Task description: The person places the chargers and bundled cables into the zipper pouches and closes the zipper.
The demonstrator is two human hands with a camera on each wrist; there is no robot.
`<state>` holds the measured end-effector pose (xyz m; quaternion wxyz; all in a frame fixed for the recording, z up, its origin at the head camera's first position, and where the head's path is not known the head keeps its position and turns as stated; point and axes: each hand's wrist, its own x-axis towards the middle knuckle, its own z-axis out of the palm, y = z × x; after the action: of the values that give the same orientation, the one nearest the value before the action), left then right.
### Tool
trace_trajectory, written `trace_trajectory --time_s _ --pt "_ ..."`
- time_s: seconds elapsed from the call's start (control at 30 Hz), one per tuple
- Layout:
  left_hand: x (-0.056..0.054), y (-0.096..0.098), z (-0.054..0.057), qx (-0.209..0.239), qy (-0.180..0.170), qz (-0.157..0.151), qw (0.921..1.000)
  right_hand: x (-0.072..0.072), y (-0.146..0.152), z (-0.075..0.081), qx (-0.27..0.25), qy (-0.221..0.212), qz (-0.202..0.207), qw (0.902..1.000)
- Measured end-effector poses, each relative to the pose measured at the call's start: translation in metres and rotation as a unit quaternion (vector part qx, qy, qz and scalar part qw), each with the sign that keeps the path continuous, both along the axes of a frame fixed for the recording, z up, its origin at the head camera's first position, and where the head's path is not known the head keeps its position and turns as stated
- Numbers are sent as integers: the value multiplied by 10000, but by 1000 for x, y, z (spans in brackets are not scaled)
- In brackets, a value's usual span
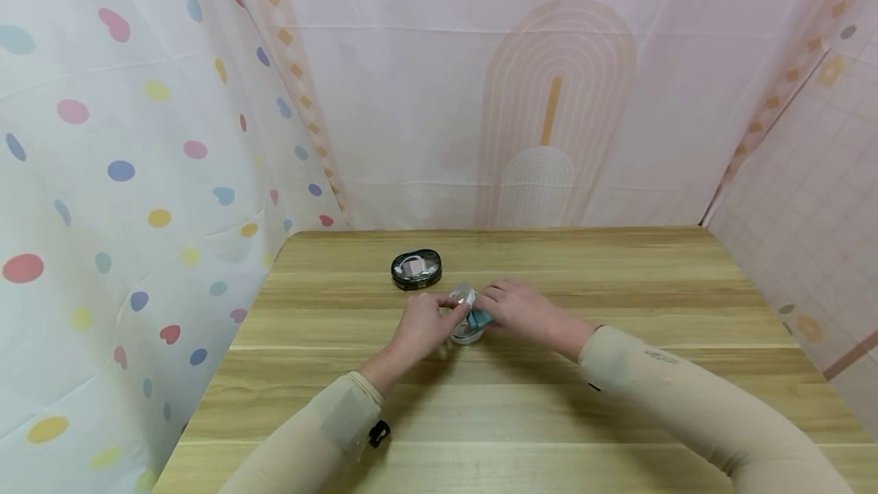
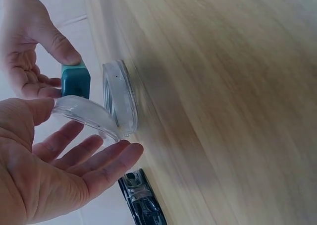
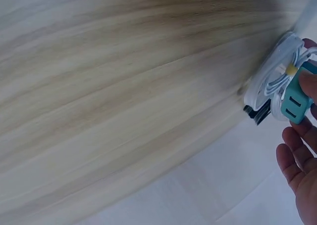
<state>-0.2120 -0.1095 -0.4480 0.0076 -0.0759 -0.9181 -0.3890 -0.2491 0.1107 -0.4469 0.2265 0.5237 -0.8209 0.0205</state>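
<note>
"What's the right hand (image 1: 519, 307) doing?"
"I'm seeing it pinching a teal two-port charger (image 3: 296, 93) at the open clear case (image 2: 124, 93), where a white cable (image 3: 280, 84) is lying coiled."
"And the left hand (image 1: 424, 320)?"
"It's holding the raised lid (image 2: 86, 111). A black-trimmed case (image 1: 418, 283) is sitting just beyond, on the wooden table (image 1: 480, 418)."

Access to the clear pouch (image 2: 121, 93) is restricted: the left hand (image 1: 424, 324) at its raised lid (image 2: 89, 112) obstructs the left side, and the right hand (image 1: 524, 314) with the teal block (image 1: 482, 318) obstructs the right. The dark-edged pouch (image 1: 417, 269) narrows the far-left approach. A passage runs over the tabletop (image 1: 473, 425) from the near side, between the left forearm (image 1: 318, 429) and right forearm (image 1: 686, 395). Further room extends far right, bounded by the far curtain (image 1: 411, 97).
</note>
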Motion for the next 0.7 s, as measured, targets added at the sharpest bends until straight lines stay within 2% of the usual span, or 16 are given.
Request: trace_trajectory --time_s 0.27,0.53,0.7 --pt "0 -3 1 350 -198 66 9992 1 -8 -4 -23 310 193 9993" --pt "-1 -3 0 360 16 170 9992 -5 -12 -15 119 806 393 9959" --pt "-1 -3 -1 298 86 180 9994 -6 -14 -20 239 896 413 9948"
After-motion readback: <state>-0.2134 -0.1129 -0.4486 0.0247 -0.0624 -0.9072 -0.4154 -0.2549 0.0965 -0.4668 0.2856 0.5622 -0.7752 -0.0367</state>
